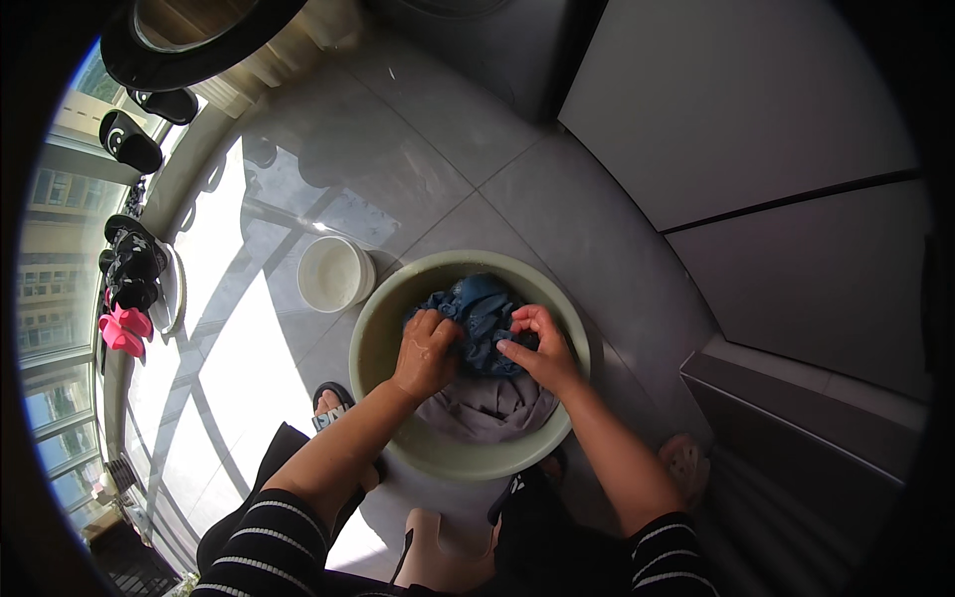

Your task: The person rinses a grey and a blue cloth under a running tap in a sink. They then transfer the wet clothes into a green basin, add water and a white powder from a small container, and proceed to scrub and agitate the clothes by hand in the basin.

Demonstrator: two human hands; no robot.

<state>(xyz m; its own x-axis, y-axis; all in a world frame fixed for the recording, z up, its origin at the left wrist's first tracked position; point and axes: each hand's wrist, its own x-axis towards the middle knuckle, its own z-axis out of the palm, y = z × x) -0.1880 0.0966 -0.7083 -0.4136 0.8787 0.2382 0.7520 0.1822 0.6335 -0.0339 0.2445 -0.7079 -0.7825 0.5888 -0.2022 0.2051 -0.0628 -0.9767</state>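
In the head view, the dark blue cloth (483,306) lies bunched in the pale green basin (477,470); the left hand (426,353) grips its left side, the right hand (542,353) curves loosely, thumb and fingers apart. Probably soft, wet and heavy, it suits gripping by thick folds.

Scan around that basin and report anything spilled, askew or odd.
Nothing stands out: the pale green basin rests on the tiled floor, the blue cloth and grey cloth lie inside it, and the white bucket stands upright.
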